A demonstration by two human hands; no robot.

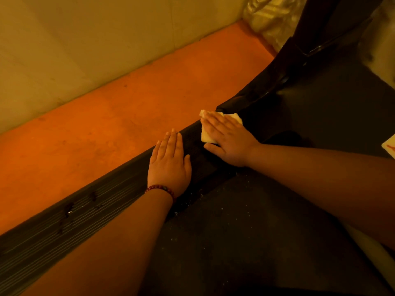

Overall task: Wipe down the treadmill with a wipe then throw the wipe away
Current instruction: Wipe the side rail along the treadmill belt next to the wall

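The black treadmill fills the lower right; its ribbed left side rail [85, 210] runs diagonally from bottom left up to the motor cover [320, 107]. A folded white wipe [206, 136] lies on the rail where it meets the cover. My right hand [226, 142] presses flat on the wipe with straight fingers. My left hand [168, 161], a bead bracelet at its wrist, rests flat on the rail just left of it, holding nothing. The dark belt [245, 231] is speckled with pale crumbs.
An orange floor strip [106, 124] runs between the rail and a pale wall [85, 39]. Dark stains [69, 208] mark the rail lower left. A crinkled plastic sheet [269, 18] sits in the far corner beside the treadmill's upright [316, 39].
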